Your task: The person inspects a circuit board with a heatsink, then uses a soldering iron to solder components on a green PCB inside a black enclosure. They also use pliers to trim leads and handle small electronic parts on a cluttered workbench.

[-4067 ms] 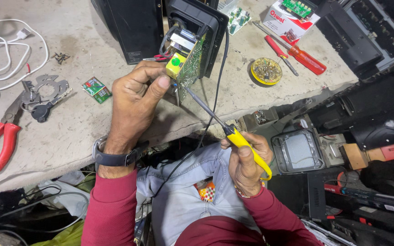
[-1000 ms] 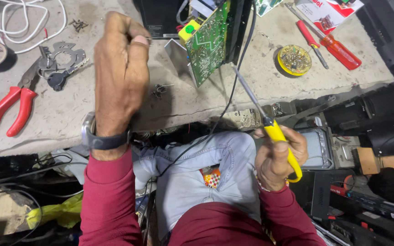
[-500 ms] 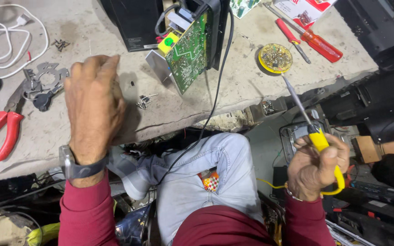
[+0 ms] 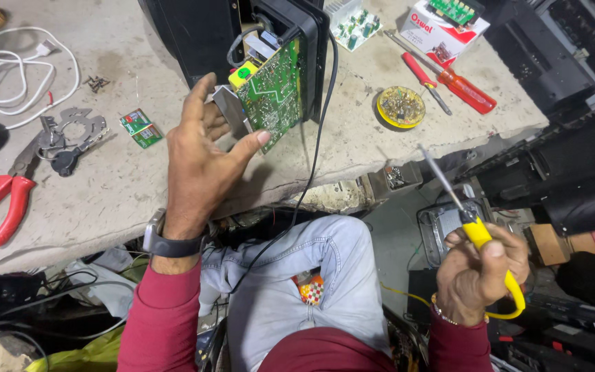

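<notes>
Left hand, fingers apart, thumb touching the green circuit board; right hand clamped on the yellow-handled screwdriver, off the counter. Red pliers lie well left.

Rough matt stone bench, glossy green circuit board, yellow plastic-handled metal screwdriver.

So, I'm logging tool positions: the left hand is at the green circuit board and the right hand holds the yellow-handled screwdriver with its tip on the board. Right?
Not quite. The left hand is at the circuit board, but the screwdriver in the right hand is off the board, its tip in the air beyond the bench edge, as the head view shows.
</notes>
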